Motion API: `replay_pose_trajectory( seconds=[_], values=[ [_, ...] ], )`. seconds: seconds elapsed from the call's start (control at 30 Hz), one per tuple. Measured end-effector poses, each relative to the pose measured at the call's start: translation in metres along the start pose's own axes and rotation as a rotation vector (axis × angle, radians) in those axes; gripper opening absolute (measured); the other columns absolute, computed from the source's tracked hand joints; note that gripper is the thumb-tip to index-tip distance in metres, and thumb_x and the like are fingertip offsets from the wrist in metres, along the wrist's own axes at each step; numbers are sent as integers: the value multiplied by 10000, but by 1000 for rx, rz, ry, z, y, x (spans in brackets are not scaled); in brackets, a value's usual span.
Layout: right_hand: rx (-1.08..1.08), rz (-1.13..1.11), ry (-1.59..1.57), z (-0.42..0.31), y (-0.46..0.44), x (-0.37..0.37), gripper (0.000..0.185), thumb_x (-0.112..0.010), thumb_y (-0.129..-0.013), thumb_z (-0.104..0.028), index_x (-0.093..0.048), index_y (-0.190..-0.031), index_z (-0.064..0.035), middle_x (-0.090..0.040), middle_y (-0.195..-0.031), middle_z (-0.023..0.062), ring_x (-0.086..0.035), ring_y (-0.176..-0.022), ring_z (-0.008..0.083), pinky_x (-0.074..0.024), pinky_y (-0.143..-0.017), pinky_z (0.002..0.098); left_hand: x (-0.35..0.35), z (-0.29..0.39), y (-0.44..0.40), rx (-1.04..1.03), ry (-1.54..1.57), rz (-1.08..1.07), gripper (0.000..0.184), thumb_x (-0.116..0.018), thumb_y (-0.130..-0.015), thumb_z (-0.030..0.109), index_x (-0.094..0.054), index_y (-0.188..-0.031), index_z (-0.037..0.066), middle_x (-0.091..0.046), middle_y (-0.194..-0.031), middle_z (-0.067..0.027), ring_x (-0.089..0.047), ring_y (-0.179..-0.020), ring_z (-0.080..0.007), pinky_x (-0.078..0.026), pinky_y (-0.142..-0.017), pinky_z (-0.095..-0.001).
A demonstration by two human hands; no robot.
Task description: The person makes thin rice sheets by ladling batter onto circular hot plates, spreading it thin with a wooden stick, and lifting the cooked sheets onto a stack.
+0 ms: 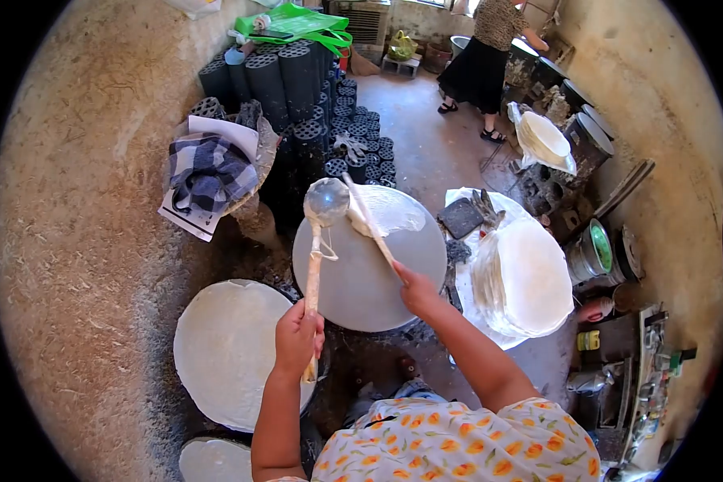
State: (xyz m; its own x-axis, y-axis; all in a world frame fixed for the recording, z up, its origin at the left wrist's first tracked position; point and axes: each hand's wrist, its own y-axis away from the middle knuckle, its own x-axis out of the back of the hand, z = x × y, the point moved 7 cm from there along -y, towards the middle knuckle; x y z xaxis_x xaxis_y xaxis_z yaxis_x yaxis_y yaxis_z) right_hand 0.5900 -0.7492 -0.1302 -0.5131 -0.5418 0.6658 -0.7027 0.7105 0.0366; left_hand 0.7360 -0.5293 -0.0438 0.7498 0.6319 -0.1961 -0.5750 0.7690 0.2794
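Observation:
My left hand (299, 336) is closed round the wooden handle of a metal ladle (327, 201), whose bowl sits over the left far edge of a round grey griddle (369, 285). In my right hand (417, 291) is a slim wooden spreader (370, 220), slanting up and left across the griddle. Its far end is beside the ladle bowl. Wet white batter (398, 215) covers part of the griddle's far side; the nearer surface looks bare and smooth. To the right, a thick stack of thin round flatbreads (530, 277) lies on white sheeting.
Left of me stands a large round pale-topped vessel (229, 353), with a second (215, 462) below. Black honeycomb coal briquettes (297, 80) rise beyond the griddle. A checked cloth (210, 173) lies left. Another person (490, 48) stands at the back near drums (590, 136).

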Motion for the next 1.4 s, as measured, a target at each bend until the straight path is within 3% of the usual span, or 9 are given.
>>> replay_pose_trajectory(
  seconds=[0.33,0.43,0.6,0.73,0.87,0.97,1.03,1.2,1.4],
  values=[
    [55,-179,-11,-11,57,26,536,-485,-785,22,-549,-1268,-202,-635,-928,226,-620,-872,387,-485,-774,401,19,-8,3,-25,-5,49,165,-403,-947,130,-528,-934,22,-476,-669,-11,-426,-412,-55,-368,-345,-206],
    [148,97,35,23,34,46,550,-501,-784,6,-529,-1288,-210,-629,-905,241,-625,-872,376,-489,-772,400,19,-7,3,-21,17,62,157,-419,-939,129,-526,-960,17,-475,-667,-14,-424,-412,-53,-364,-341,-202],
    [-210,-261,-123,4,7,22,572,-474,-790,38,-512,-1318,-182,-661,-929,161,-621,-838,183,-476,-777,286,-3,15,14,45,509,-91,182,-445,-926,152,-516,-978,-7,-473,-665,-15,-400,-404,-46,-357,-338,-200],
    [47,-352,-85,-7,52,27,574,-483,-785,48,-529,-1298,-206,-658,-927,197,-640,-802,258,-479,-734,303,-11,11,15,-38,144,-25,210,-429,-952,158,-524,-1051,-1,-477,-691,-12,-427,-442,-52,-372,-372,-196],
    [-112,-351,-71,22,36,47,559,-495,-775,50,-552,-1275,-194,-658,-946,190,-641,-834,267,-477,-753,294,-15,-2,12,-18,59,6,184,-410,-958,156,-525,-996,17,-475,-696,-5,-431,-453,-45,-378,-378,-193],
    [83,-19,-189,27,-12,50,560,-496,-769,56,-552,-1274,-178,-654,-932,192,-634,-825,249,-476,-751,288,-22,0,12,-22,39,54,187,-401,-953,145,-527,-998,14,-472,-686,-8,-422,-441,-46,-371,-371,-193],
    [-14,-290,-101,24,-20,23,585,-441,-781,66,-552,-1283,-212,-639,-874,85,-566,-713,126,-459,-656,257,-21,4,17,-19,20,78,205,-404,-948,141,-532,-1033,4,-471,-683,-12,-417,-433,-46,-368,-365,-194],
    [47,-487,-262,20,22,43,537,-477,-771,66,-572,-1251,-154,-663,-947,160,-614,-800,208,-473,-761,273,-31,18,37,-50,335,93,350,-430,-928,136,-473,-1222,-49,-467,-676,-28,-400,-411,-48,-364,-352,-193],
    [8,-373,-149,24,-29,37,538,-475,-779,50,-577,-1250,-189,-659,-875,138,-619,-773,182,-482,-722,311,-45,15,40,-44,195,182,194,-408,-945,145,-505,-996,-15,-459,-673,-20,-403,-412,-52,-363,-351,-193]
  ],
)
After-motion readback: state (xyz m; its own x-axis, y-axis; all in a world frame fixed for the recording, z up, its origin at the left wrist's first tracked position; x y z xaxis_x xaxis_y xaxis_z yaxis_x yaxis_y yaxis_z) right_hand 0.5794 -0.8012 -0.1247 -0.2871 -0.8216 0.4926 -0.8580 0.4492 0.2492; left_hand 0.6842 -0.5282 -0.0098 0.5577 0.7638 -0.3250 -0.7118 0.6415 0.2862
